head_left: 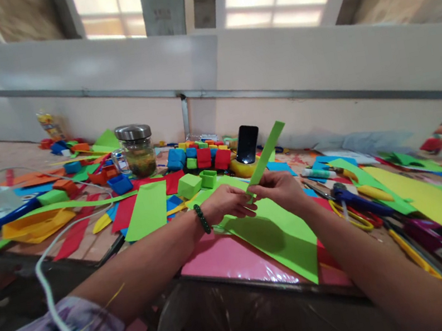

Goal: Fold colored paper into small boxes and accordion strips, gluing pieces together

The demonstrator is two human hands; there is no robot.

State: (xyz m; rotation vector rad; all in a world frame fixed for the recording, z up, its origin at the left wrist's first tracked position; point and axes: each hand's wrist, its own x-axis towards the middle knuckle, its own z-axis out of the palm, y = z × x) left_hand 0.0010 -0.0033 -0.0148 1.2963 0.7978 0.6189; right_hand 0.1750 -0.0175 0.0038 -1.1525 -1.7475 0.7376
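A long narrow green strip (pixel 265 155) slants up and to the right, its lower end between my two hands. My right hand (pixel 278 190) pinches the strip near its lower end, thumb and fingers closed on it. My left hand (pixel 229 202), with a dark green bead bracelet at the wrist, has its fingers closed at the strip's bottom end. Beneath both hands lies a large green sheet (pixel 281 234) on a pink glossy sheet (pixel 228 260) at the table's front edge. A green cube (pixel 189 186) and a small open green box (pixel 208 179) sit beyond my left hand.
A lidded glass jar (pixel 139 153) stands behind on the left. Coloured cubes line the back, beside an upright phone (pixel 247 144). Hot glue guns, scissors and yellow sheets (pixel 424 193) lie right. A white cable (pixel 46 285) hangs over the front edge at left.
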